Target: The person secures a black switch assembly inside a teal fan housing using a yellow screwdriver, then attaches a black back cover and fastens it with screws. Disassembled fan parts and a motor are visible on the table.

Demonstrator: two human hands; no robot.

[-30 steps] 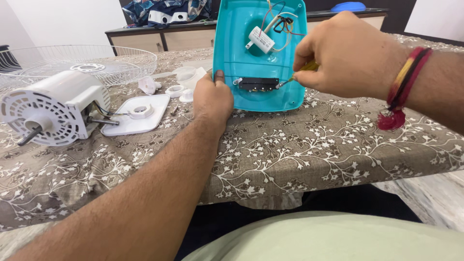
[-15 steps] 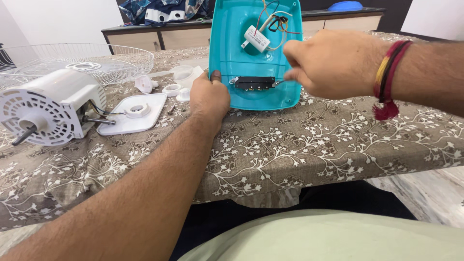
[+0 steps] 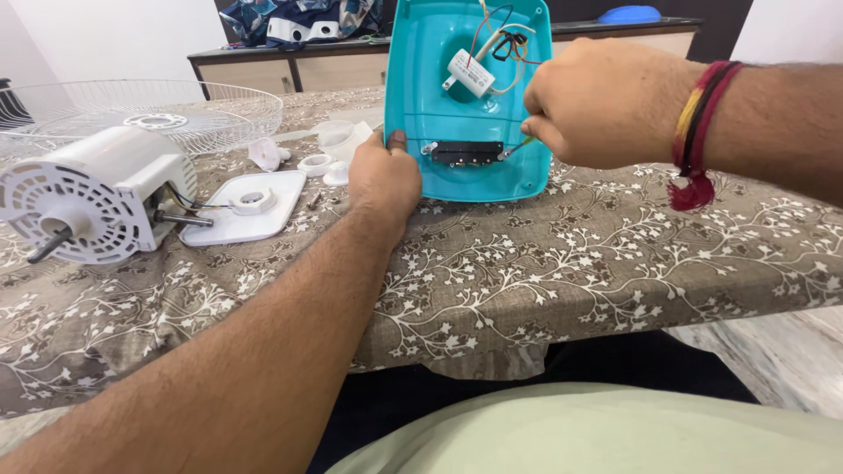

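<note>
A turquoise plastic fan base cover [image 3: 439, 96] stands tilted upright on the table, its inside facing me. Inside it sit a white capacitor [image 3: 470, 72] with coloured wires and a black switch block [image 3: 465, 154]. My left hand [image 3: 385, 180] grips the cover's lower left edge. My right hand [image 3: 606, 101], with red, yellow and black threads at the wrist, holds a small screwdriver [image 3: 516, 148] whose tip touches the right end of the black switch block.
A white fan motor [image 3: 92, 197] lies at the left beside a white plate [image 3: 246, 206]. Small white plastic parts [image 3: 316, 162] and a wire fan guard [image 3: 132, 114] lie behind. A patterned brown cloth [image 3: 571, 254] covers the table. A cabinet stands at the back.
My right hand has shifted slightly and turned while keeping the screwdriver at the switch block. The left hand and cover stay put.
</note>
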